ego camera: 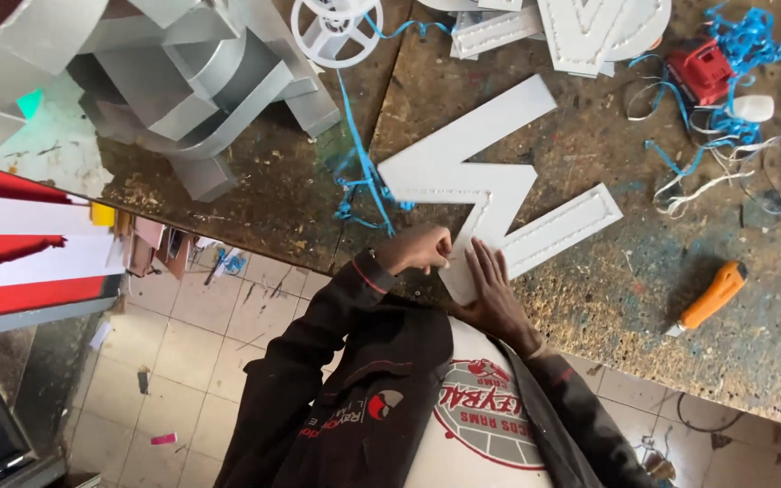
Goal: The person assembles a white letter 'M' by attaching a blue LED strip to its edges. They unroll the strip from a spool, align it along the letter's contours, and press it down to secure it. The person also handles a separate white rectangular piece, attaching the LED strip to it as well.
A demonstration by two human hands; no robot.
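Observation:
A large white zigzag letter (472, 136) with dotted edges lies flat on the worn wooden workbench (589, 289), its lower end at the bench's near edge. My left hand (419, 248) is curled, with its fingers pinching that lower end from the left. My right hand (492, 287) lies flat on the same end, fingers spread and pressing down. Both dark jacket sleeves reach up from the bottom of the view.
An orange utility knife (711, 296) lies on the bench to the right. Blue strips (362, 176), a white spool (336, 32), a red tool (702, 72), more white letters (589, 27) and grey metal channel letters (192, 81) crowd the far side. A red-and-white board (20, 244) juts over the tiled floor (210, 343).

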